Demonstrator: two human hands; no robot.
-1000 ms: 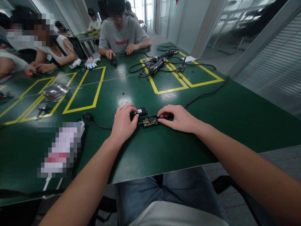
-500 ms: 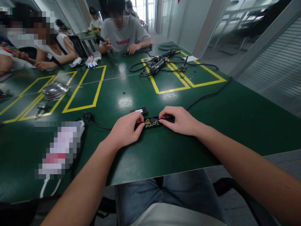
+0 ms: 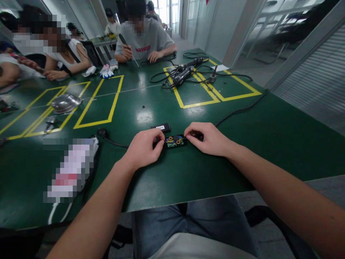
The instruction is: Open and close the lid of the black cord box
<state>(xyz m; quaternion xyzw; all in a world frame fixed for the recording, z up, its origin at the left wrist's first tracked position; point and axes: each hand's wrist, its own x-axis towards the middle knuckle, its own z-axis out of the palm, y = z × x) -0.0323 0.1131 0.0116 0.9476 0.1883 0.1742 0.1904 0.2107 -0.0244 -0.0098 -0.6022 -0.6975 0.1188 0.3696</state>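
Observation:
A small open black case with a circuit board (image 3: pixel 175 141) lies on the green table, and copper coils show on the board. My left hand (image 3: pixel 147 146) is closed in a pinch at the case's left end, where a black cable comes in. At the right end my right hand (image 3: pixel 206 137) pinches close to the edge, by the other cable. What exactly lies between the fingertips of either hand is too small to tell. Just behind the case rests a black cover with a white label (image 3: pixel 161 127).
A black plug (image 3: pixel 102 133) and a blurred-out device with a white cable (image 3: pixel 71 167) lie at left. Farther back are a metal shell (image 3: pixel 66 103), gloves (image 3: pixel 107 71) and black tools with tangled cables (image 3: pixel 183 75). Across the table a person (image 3: pixel 145 39) holds a screwdriver.
The view has shifted slightly. My right hand has moved a little away from my left, and more of the board shows. The person opposite has raised the screwdriver more upright.

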